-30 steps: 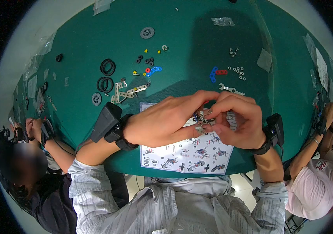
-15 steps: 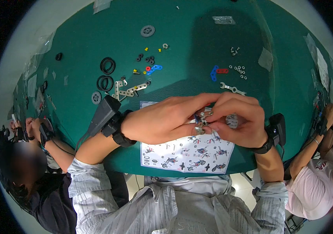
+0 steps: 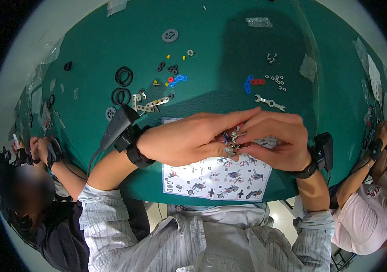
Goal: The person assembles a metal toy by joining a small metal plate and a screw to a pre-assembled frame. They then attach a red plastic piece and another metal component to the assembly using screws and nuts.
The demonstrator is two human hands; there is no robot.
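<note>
My left hand (image 3: pixel 189 140) and my right hand (image 3: pixel 277 140) meet over the printed instruction sheet (image 3: pixel 216 183). Between their fingertips is a small metal assembly (image 3: pixel 233 141) with silvery and dark blue parts. The left thumb and fingers grip its left side; the right thumb and fingers pinch its right side. Fingers hide much of it. Beyond the right hand lies a metal wrench (image 3: pixel 269 103), with a blue bracket (image 3: pixel 248 85) and a red strip (image 3: pixel 258 82) farther up.
Black tires (image 3: pixel 123 76), a grey wheel (image 3: pixel 170 36), perforated metal strips (image 3: pixel 150 106), a blue angled piece (image 3: pixel 179 80), nuts (image 3: pixel 278 80) and screws (image 3: pixel 272 58) lie on the green table (image 3: pixel 202 97). People sit at both sides, a co-worker's hands (image 3: pixel 39 147) at left.
The right fingers have straightened and drawn closer together around the assembly's right side. The left index finger reaches slightly farther over. The assembly is turned a little.
</note>
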